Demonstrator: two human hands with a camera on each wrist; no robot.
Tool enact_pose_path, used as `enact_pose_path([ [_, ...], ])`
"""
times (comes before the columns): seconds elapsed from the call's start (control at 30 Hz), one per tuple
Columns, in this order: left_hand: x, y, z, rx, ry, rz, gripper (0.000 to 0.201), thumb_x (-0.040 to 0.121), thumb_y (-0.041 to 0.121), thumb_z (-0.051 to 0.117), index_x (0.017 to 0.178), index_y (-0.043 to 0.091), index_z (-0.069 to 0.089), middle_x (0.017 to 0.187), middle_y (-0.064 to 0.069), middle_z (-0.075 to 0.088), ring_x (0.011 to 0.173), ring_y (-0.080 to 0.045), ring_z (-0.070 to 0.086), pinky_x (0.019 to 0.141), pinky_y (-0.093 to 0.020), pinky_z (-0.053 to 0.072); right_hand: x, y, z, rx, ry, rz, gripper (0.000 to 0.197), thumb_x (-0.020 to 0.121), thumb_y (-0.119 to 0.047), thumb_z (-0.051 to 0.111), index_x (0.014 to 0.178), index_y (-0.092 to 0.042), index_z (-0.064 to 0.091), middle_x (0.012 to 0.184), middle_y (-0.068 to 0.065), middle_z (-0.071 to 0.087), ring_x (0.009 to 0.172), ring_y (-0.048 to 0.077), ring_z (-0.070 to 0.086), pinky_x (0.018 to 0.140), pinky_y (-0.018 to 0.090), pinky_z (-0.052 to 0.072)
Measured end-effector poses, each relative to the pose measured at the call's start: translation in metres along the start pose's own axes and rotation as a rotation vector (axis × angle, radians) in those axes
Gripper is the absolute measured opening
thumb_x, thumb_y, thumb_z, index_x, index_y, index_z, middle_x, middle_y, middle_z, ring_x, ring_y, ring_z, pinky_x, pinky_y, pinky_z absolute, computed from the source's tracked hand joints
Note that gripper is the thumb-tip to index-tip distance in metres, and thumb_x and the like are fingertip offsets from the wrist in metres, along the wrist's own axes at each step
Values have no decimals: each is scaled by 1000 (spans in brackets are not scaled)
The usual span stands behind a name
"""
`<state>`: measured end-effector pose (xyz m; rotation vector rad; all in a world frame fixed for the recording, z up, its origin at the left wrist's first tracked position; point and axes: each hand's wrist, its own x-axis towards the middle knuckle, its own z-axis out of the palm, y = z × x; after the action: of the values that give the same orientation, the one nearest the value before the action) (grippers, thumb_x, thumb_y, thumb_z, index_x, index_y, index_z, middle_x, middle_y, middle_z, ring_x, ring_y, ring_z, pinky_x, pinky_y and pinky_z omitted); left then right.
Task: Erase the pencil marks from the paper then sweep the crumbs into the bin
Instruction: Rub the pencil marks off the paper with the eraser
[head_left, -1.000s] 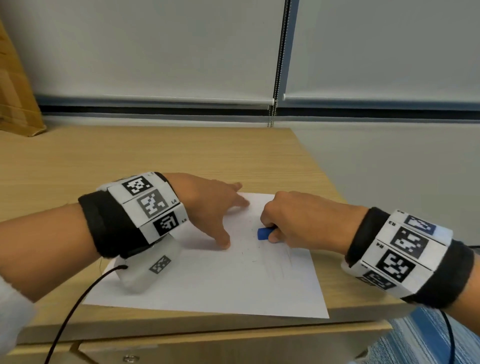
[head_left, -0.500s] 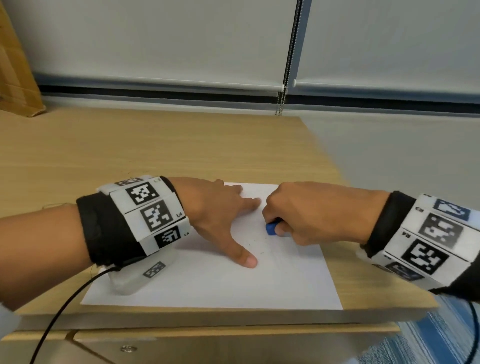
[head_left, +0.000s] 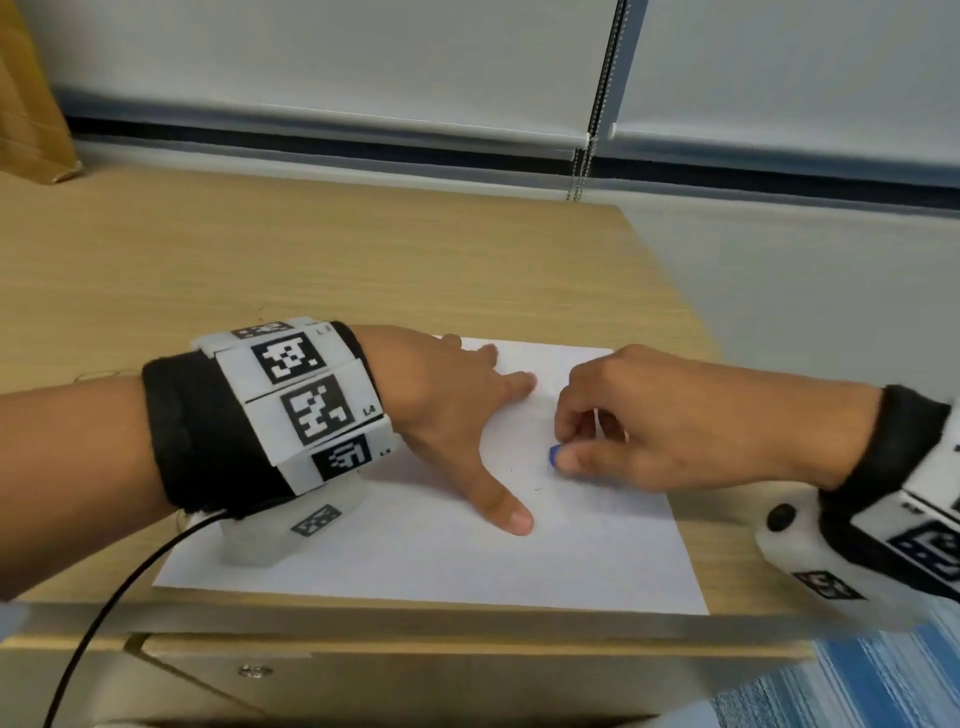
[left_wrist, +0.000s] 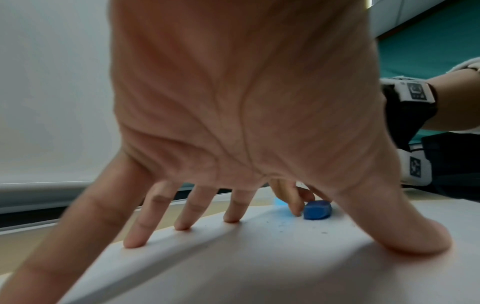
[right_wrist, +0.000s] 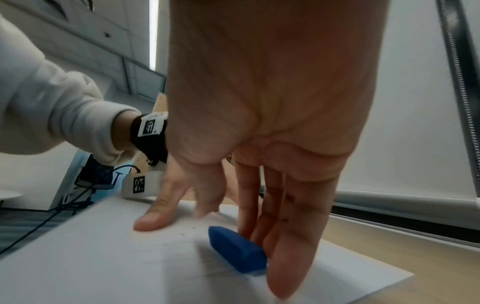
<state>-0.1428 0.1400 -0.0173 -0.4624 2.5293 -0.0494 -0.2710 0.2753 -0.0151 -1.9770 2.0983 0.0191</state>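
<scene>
From the head camera, a white rectangular sheet of paper lies flat near the front right corner of a light wooden desk. The left hand rests on the sheet with fingers straight and spread, thumb stretched out toward the near edge, pressing the paper down. The right hand sits just to its right, fingers curled down, pinching a small blue block eraser between thumb and fingertips; the eraser's tip meets the paper between the two hands. A few dark eraser crumbs lie on the sheet just beside the eraser. Both wrists carry black bands with white coded tags. A brown cardboard box stands at the desk's far left corner.

From the left wrist camera, the left hand fills the frame, its fingertips planted apart on the white paper. Beyond the palm, the blue eraser sits on the sheet, with a finger of the right hand touching its side. Fine crumbs speckle the paper in front of it.

From the right wrist camera, the right hand reaches down with fingers held close together, and the blue eraser lies against them, touching the paper over faint pencil lines. The left hand's thumb presses the sheet nearby, beside tiny crumbs.
</scene>
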Motion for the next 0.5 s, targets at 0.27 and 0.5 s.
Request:
enact_pose_path([
  [0.27, 1, 3, -4, 10, -15, 7, 124, 53, 91, 54, 147, 49, -15, 163, 1, -4, 145, -32, 20, 108, -47, 29, -2, -1, -2, 116, 83, 20, 12, 80, -26, 72, 81, -27, 60, 77, -10, 64, 72, 9, 60, 67, 32, 52],
  [0.5, 4, 4, -6, 18, -29, 11, 123, 55, 89, 55, 149, 47, -12, 163, -3, 1, 136, -29, 37, 102, -40, 36, 9, -3, -3, 94, 69, 45, 3, 83, -26, 70, 81, -26, 68, 75, -9, 63, 67, 8, 60, 62, 25, 52],
])
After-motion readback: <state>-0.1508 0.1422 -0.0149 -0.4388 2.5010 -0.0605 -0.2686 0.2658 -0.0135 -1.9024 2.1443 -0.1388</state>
